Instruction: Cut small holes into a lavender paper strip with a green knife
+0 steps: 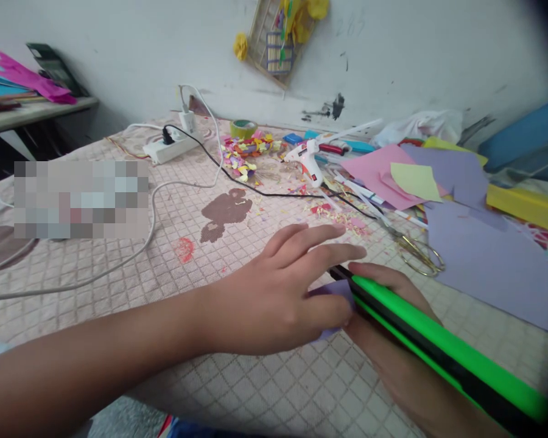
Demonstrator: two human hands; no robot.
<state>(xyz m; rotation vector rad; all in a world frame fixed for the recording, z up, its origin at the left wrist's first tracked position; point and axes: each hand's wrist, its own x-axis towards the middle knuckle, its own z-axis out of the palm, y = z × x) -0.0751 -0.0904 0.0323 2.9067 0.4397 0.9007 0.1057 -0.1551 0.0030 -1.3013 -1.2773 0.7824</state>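
The left hand [274, 298] lies palm down on the quilted surface [132, 286], its fingers [319, 234] stretched forward and slightly spread, the thumb pressing on a small piece of purple paper [333, 291] that shows just under the fingertips. The fingers are flat, not clamped on anything. The right hand [388, 316] sits just beside and partly under the left, wrapped around a green and black tool [438, 347], a long bar-shaped thing whose kind I cannot tell for sure; its dark tip meets the purple paper between the two hands. The right fingers [379, 274] curl over the tool's far edge, closed on it.

Just beyond the fingertips lie gold-handled scissors [418, 252] on the edge of a large lilac sheet [493, 267], which spreads off to the right of the right hand. Farther out from the fingers, a white glue gun [308, 159] stands amid scraps, its black cord [237, 179] running away leftward to a white power strip [168, 149]. A heap of coloured paper bits [246, 152] sits near a roll of tape [243, 128], well beyond the left fingertips. Pink paper [374, 173] with a pale green piece [415, 181] on it lies beyond the scissors. A brown stain [226, 210] marks the cloth ahead and to the left of the left hand, with a red blotch [184, 249] near it. A white cable [119, 264] loops across the cloth, well to the left of the fingers.
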